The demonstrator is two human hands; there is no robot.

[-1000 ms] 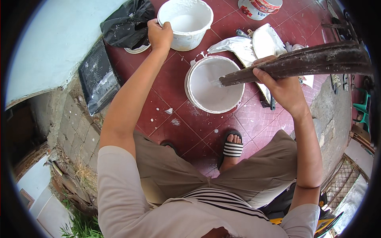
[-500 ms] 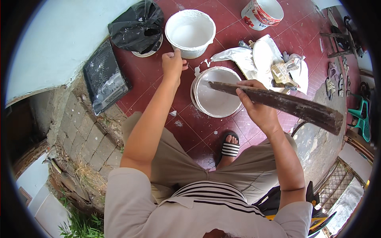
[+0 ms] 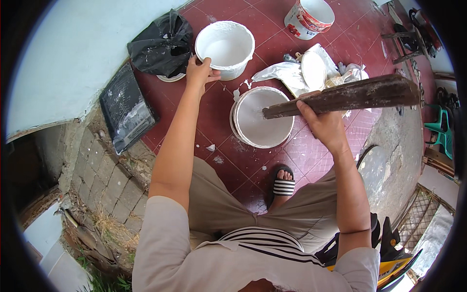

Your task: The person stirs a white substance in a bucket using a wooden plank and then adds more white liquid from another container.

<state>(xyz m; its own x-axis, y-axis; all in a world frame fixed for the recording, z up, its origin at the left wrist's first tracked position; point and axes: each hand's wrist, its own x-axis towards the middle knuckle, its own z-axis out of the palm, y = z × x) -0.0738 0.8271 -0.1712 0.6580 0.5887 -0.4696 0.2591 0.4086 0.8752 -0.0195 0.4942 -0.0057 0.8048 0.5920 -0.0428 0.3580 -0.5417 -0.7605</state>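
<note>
My left hand [image 3: 199,73] grips the near left side of a white paint-crusted bucket [image 3: 224,43] standing on the tiles. My right hand [image 3: 316,121] is closed round a long, worn dark-brown wooden plank [image 3: 360,95], which reaches out to the right. Its narrow left end hangs in or over a larger round bucket [image 3: 260,129] with pale white contents. White spatters lie on the floor around both buckets.
Red tiles [image 3: 189,126] hold a black tray [image 3: 124,112], black plastic bag [image 3: 158,44], white-and-red bucket [image 3: 309,22] and white sheets with a lid [image 3: 313,70]. A pale wall [image 3: 58,58] and broken paving [image 3: 109,190] are left; green chairs [image 3: 440,126] sit far right.
The upper bucket shifted slightly right, then back down-left with my left hand on it. The plank's right end dipped toward me, then rose again; my right hand moved left.
</note>
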